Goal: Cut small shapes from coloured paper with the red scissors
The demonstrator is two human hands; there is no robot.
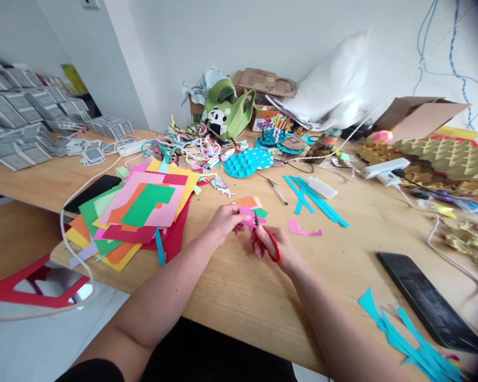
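My left hand (228, 220) pinches a small piece of bright pink paper (246, 216) over the middle of the wooden table. Fingers of my right hand (274, 245) are wrapped round red-handled scissors (278, 248), whose dark blades meet the edge of that paper. Just beyond lie small orange paper pieces (247, 201) and a green one (260, 213). A pink paper offcut (302, 229) rests on the table to the right of the scissors. How far the blades are apart is too small to tell.
Left of my hands is a pile of coloured paper (143, 207). Blue strips (316, 199) and a pen (278, 192) lie ahead. A phone (426, 297) and blue scraps (410, 339) are at right. Behind stand a green panda bag (227, 114) and egg trays (442, 159).
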